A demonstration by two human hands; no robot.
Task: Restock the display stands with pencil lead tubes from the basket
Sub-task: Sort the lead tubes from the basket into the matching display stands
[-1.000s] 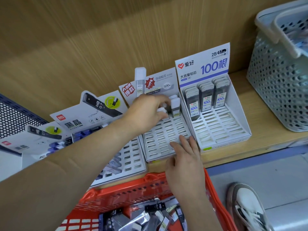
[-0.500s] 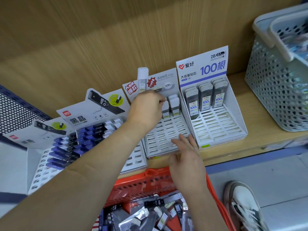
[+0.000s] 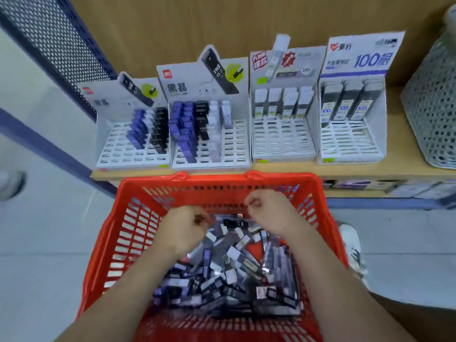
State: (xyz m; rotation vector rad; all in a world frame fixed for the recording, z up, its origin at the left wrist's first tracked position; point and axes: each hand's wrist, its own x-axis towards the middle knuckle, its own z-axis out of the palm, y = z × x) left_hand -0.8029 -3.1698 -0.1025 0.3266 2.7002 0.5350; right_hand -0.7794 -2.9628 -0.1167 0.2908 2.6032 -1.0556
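A red basket (image 3: pixel 128 218) stands below the shelf, and a loose heap of pencil lead tubes (image 3: pixel 234 267) fills its bottom. Both my hands are inside it. My left hand (image 3: pixel 185 230) curls its fingers down at the tubes; the blur hides whether it holds one. Above the heap near the far rim, my right hand (image 3: pixel 269 211) is curled with nothing visible in it. Several white display stands line the shelf: the two on the left (image 3: pixel 111 149) (image 3: pixel 234 144) hold blue, black and white tubes, the third (image 3: pixel 283 144) white-capped tubes, and the fourth (image 3: pixel 352 144) dark tubes.
A grey perforated basket (image 3: pixel 434 107) sits at the shelf's right end. A dark mesh panel (image 3: pixel 56 40) rises at the upper left. The wooden shelf edge (image 3: pixel 296 170) runs just beyond the red basket. A white shoe (image 3: pixel 350 243) stands on the floor right of the basket.
Both hands have come off the third stand and dropped into the red basket. The view has pulled back and down, so that all the stands show.
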